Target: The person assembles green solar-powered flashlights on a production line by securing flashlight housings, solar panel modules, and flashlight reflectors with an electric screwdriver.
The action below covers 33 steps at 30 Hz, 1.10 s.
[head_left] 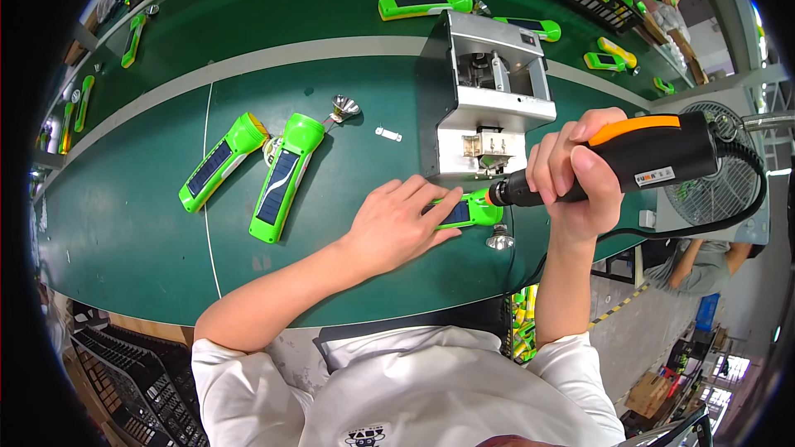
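Pinning the green solar flashlight [465, 213] to the table [124, 223], L hand [404, 219] wraps its barrel; R hand [577, 170] grips a blk/orange elec. screwdriver [662, 151] w/ tip at the flashlight's head. Prob. light, stiff, slick plastic: best held mid-barrel, clear of the shiny reflector [500, 239] just beside it, likely fragile.

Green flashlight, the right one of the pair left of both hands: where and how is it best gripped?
Probably mid-body on the flashlight, from above, across its narrow width: it is slim and lies flat, while a loose reflector sits beyond its wider far end.
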Motion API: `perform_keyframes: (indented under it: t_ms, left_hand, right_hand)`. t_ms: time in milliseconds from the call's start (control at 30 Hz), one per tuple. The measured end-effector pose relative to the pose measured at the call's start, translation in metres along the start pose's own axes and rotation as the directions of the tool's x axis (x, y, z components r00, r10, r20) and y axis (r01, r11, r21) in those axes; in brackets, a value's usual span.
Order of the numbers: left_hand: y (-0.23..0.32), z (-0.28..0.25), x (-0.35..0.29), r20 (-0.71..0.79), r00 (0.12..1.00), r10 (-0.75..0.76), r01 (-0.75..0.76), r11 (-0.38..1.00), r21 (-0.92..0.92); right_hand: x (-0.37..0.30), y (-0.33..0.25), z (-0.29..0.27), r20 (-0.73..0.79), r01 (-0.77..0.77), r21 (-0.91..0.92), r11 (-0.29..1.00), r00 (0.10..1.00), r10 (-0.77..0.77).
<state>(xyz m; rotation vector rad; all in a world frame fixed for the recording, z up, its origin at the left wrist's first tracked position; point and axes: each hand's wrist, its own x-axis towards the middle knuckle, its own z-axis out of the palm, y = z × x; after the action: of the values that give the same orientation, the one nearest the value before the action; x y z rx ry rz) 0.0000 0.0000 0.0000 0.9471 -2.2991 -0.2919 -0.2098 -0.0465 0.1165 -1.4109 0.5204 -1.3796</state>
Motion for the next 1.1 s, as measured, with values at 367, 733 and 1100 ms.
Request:
perform_keyframes:
  t_ms: [367, 733, 1100]
  left_hand:
    - [-0.006, 0.001, -0.003, -0.011, 1.000, -0.002, 0.002, 1.000, 0.000]
    - [-0.004, 0.002, -0.002, 0.003, 1.000, -0.014, 0.015, 1.000, -0.022]
    - [-0.004, 0.001, -0.003, 0.009, 1.000, -0.012, 0.012, 1.000, 0.011]
  right_hand:
    - [-0.009, 0.023, 0.000, -0.029, 0.010, -0.025, 1.000, 1.000, -0.011]
    - [-0.011, 0.033, 0.006, 0.027, -0.066, 0.042, 0.997, 0.998, 0.065]
    - [-0.017, 0.034, 0.006, 0.186, 0.045, 0.005, 0.999, 0.981, -0.045]
